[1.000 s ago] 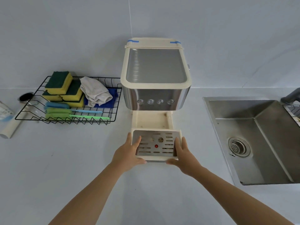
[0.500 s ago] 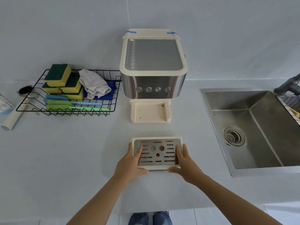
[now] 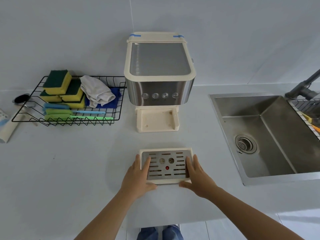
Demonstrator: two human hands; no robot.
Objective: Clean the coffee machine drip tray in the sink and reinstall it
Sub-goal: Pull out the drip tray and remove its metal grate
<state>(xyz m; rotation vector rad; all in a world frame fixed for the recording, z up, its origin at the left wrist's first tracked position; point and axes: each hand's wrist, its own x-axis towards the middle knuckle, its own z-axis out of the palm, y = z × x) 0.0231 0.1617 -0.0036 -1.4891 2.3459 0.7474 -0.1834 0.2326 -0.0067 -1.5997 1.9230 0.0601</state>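
The cream drip tray [image 3: 166, 166], with a slotted metal grate and a red dot, is out of the machine and near the counter's front edge. My left hand [image 3: 138, 177] grips its left side and my right hand [image 3: 197, 177] grips its right side, thumbs under the front rim. The cream and steel coffee machine [image 3: 159, 73] stands at the back against the wall, its bare base slot [image 3: 156, 121] exposed. The steel sink [image 3: 270, 134] with a round drain [image 3: 245, 144] lies to the right.
A black wire rack [image 3: 69, 108] at the left holds several yellow-green sponges [image 3: 58, 82], a grey cloth [image 3: 97, 90] and brushes [image 3: 72, 115]. A portafilter [image 3: 21, 98] and a white tube [image 3: 7, 125] lie at the far left. A dark faucet [image 3: 304, 87] stands over the sink's right side.
Both hands have pulled the drip tray off the machine's base and drawn it toward me across the counter. The base slot now stands bare.
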